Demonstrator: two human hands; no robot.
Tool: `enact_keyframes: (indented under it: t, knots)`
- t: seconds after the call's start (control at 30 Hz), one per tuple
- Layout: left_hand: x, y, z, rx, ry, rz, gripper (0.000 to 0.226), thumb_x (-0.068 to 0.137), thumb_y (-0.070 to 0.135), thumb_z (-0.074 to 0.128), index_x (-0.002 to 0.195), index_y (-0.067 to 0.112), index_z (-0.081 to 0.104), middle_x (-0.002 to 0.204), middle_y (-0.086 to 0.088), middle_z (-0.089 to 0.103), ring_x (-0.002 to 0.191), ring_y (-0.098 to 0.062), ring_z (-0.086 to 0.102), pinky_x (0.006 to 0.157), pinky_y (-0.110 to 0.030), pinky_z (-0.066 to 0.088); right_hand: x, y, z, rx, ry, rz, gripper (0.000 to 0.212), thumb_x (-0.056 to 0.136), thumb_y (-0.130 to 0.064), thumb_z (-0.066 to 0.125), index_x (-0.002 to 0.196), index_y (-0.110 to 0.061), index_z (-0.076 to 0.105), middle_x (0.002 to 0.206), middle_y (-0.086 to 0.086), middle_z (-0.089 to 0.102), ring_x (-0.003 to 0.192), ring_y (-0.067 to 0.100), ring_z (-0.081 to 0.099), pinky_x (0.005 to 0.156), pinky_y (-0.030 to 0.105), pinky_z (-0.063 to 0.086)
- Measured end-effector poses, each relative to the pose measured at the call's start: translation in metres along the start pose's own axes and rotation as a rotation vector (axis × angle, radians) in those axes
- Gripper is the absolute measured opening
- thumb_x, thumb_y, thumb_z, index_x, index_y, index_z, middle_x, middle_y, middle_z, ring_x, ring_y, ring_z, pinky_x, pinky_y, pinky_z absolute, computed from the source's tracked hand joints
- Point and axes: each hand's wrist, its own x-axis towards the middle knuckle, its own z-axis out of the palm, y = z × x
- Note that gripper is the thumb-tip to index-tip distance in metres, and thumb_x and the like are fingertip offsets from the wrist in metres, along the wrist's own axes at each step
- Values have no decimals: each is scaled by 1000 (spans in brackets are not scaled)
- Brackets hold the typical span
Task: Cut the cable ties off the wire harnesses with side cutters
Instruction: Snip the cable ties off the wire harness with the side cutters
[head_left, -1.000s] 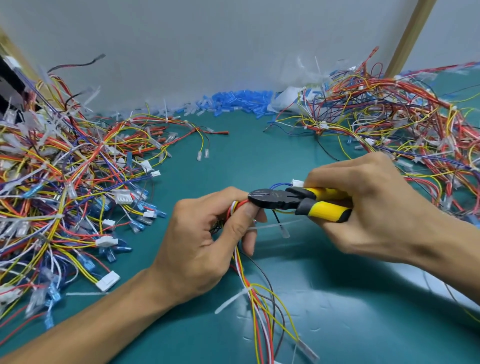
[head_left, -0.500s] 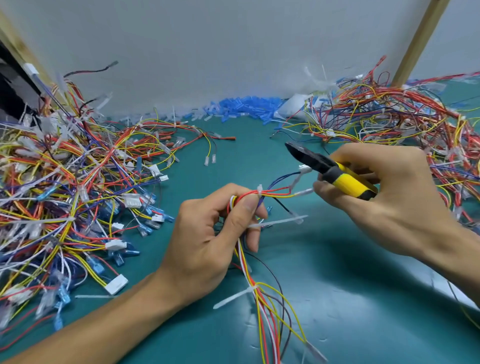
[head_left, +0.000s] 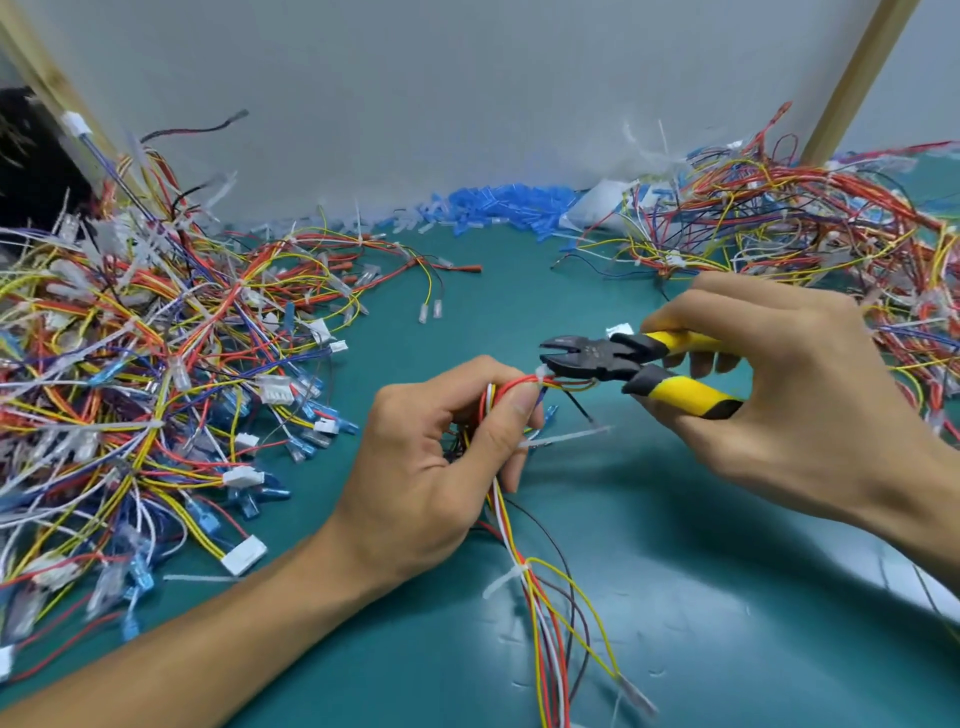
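Head view: my left hand (head_left: 426, 467) curls round one harness (head_left: 522, 551), my right hand (head_left: 795, 395) grips one pair of cutters (head_left: 597, 358), blades parted at one tie (head_left: 542, 372)

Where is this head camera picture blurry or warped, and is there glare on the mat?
Head view: the left wire pile smears at the edge; the wooden post leans, likely wide-angle warp; the teal mat shows soft sheen and shadow under the right hand; the side cutters and the left hand gripping the harness are sharp.
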Motion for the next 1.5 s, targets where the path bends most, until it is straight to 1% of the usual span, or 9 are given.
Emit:
enact_keyframes:
  t: [0.43, 0.53, 0.7, 0.77, 0.9, 1.03, 1.13, 1.3, 1.5]
  knots:
    - [2, -2, 0, 45, -3, 43, 25, 106, 20, 54, 88, 8, 67, 56, 4, 58, 51, -19, 56, 57, -26, 47, 4, -4, -10, -68, -58, -46, 9, 80, -23, 72, 88, -18, 72, 76, -7, 55, 62, 18, 54, 57, 36, 47]
    - [2, 0, -1, 74, -15, 62, 23, 105, 18, 54, 88, 8, 67, 57, 5, 58, 52, -17, 55, 59, -24, 46, 3, -9, -11, -61, -70, -35, 4, 79, -22, 67, 80, -19, 69, 70, -6, 52, 58, 22, 51, 53, 39, 47]
    - [0, 0, -1, 75, 4, 87, 22, 104, 17, 54, 90, 8, 67, 57, 4, 57, 52, -18, 55, 57, -28, 46, 2, -15, -8, -35, -89, -40, 22, 82, -31, 52, 74, -16, 65, 63, -5, 44, 53, 30, 40, 47, 38, 40]
    - [-1, 0, -2, 65, 12, 97, 21, 104, 16, 54, 91, 7, 67, 57, 3, 56, 52, -18, 55, 57, -27, 45, 2, -15, -5, -30, -79, -56, 23, 83, -30, 53, 73, -15, 66, 62, -4, 44, 53, 29, 37, 47, 36, 34]
    - [-2, 2, -1, 56, 18, 114, 21, 103, 14, 54, 90, 4, 68, 56, 0, 56, 51, -18, 55, 57, -24, 45, -2, -13, 2, -10, -79, -52, 8, 80, -16, 63, 73, -14, 67, 59, 1, 45, 53, 28, 35, 50, 32, 28]
    - [-3, 1, -2, 62, 8, 134, 22, 103, 13, 54, 90, 1, 68, 56, 1, 57, 51, -18, 55, 58, -23, 44, -4, -12, 9, 49, -74, -45, 20, 87, -22, 62, 70, -13, 66, 56, 5, 43, 54, 25, 32, 49, 28, 24]
    - [-2, 1, -2, 55, 13, 130, 22, 103, 13, 55, 89, 2, 68, 55, 0, 57, 51, -17, 55, 59, -21, 44, -5, -10, 14, 75, -72, -18, 19, 84, -15, 69, 67, -9, 64, 55, 8, 40, 56, 24, 28, 48, 29, 23]
    - [-1, 0, -2, 4, 47, 84, 21, 104, 19, 55, 89, 10, 69, 55, 4, 57, 49, -16, 56, 58, -22, 45, -3, -10, 12, 193, 10, 102, 34, 92, -30, 70, 64, -13, 61, 55, 10, 33, 58, 15, 19, 47, 31, 21]
    - [1, 0, -1, -87, 109, -18, 25, 104, 26, 54, 88, 14, 69, 52, 1, 58, 43, -8, 49, 51, -12, 38, 0, -4, 5, 220, 146, 207, 36, 92, -34, 71, 64, -20, 54, 55, 2, 36, 54, 12, 27, 48, 18, 22]
